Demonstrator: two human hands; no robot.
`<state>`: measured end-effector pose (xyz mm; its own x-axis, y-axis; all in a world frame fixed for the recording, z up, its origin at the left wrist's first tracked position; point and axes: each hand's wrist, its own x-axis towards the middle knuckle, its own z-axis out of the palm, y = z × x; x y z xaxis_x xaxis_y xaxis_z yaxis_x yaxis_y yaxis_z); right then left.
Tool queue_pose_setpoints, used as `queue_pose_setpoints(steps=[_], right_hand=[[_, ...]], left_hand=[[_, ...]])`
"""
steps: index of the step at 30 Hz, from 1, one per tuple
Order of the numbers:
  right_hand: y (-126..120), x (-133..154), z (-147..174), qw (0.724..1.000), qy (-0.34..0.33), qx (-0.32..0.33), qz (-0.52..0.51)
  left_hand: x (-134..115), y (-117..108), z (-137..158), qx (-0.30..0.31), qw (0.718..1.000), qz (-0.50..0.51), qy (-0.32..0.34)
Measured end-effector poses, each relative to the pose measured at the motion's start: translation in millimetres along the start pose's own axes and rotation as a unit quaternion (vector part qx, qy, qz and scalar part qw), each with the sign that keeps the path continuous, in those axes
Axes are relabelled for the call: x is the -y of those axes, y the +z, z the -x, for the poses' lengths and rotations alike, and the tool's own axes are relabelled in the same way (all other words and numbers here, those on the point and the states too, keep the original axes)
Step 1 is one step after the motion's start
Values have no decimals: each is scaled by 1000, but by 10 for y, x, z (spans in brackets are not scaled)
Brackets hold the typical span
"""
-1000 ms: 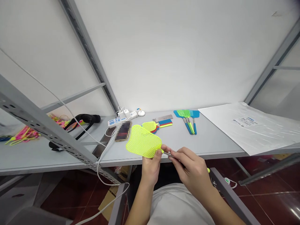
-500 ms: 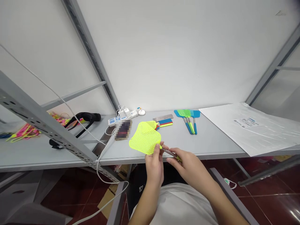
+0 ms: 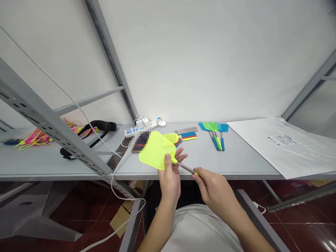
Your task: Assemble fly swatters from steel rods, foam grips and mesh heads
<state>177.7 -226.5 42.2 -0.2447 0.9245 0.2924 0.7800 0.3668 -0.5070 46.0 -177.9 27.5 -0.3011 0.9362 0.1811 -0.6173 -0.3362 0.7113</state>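
Note:
A yellow fly swatter (image 3: 154, 154) slants over the front of the table, its perforated head toward the left. My left hand (image 3: 170, 178) supports the base of the head, the thumb on top and the fingers stretched out beneath. Between the hands runs its bare metal rod. My right hand (image 3: 214, 182) is closed round the yellow handle, most of which is hidden in the palm. Just behind lies another yellow swatter head (image 3: 171, 138), with red and blue ones partly under it. Metal rods (image 3: 186, 130) and blue, red and yellow handles (image 3: 189, 136) lie beside these.
Several blue and green fly swatters (image 3: 215, 134) lie fanned to the right, near a large white package (image 3: 283, 143). At left are a power strip (image 3: 135, 131), a pixelated phone-like object (image 3: 140, 142), a black strap (image 3: 101, 131) and a metal post (image 3: 60, 122) with a white cable.
The swatter and my left hand have shifted left, and its fingers have spread. More of the rod shows between the hands. The whole view has swung slightly.

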Motion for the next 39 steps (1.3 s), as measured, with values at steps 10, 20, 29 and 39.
queue_pose_setpoints(steps=[10,20,29,39], right_hand=[[-21,33,10,999,40,6,-29],[-268,-208,-65,1000,19,15,16],[-111,-201,-84,999,-27,-2,39],[-192,-116,-74,998,-55,-7,20]], left_hand=[[51,-10,16,22,999,-26,-16],[220,-58,135,90,990,-42,-95],[301,-59,262,166,978,-94,-87],[70,-1,281,74,994,-79,16]])
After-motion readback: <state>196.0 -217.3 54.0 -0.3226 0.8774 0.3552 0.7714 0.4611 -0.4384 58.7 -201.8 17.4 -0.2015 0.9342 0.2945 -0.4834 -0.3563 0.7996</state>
